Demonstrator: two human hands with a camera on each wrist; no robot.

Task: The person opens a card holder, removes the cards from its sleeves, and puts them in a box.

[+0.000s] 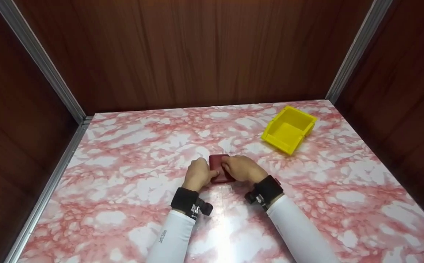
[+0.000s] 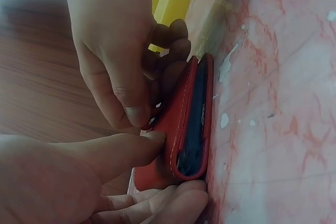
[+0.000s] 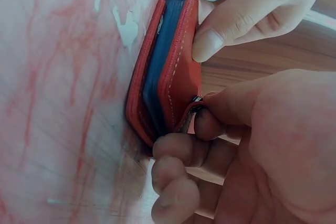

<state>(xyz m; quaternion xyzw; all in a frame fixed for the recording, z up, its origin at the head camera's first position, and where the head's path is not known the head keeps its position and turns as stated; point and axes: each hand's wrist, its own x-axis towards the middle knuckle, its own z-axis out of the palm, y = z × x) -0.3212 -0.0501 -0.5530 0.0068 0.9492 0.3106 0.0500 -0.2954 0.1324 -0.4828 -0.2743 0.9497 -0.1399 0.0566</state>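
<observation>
A red wallet (image 1: 215, 162) lies folded on a pink-and-white table (image 1: 124, 164), around the middle from left to right, with 2 bare hands meeting over it. The left hand (image 1: 199, 171) grips the fold on the wallet's left side, thumb on the top cover and fingers curled around the spine, which seems meant to steady it. The right hand (image 1: 243, 168) pinches a small strap (image 3: 190, 113) at the wallet's right side, thumb and forefinger beside a bit of metal (image 3: 197, 98); this grip probably gives control of the strap alone, leaving the cover to the left hand. Between the 2 covers, blue inner layers (image 3: 160, 56) show; the gap widens toward the right, away from the spine. The lower cover appears to rest on the table, which likely bears the wallet's weight. A yellow bin (image 1: 286, 134) sits far right, tilted in its heading, well apart from the right hand. The far edge meets a brown wall (image 1: 197, 54), well beyond the wallet. Broad tabletop runs left of the left hand, giving room to move; on the right, the bin narrows the far side only.
</observation>
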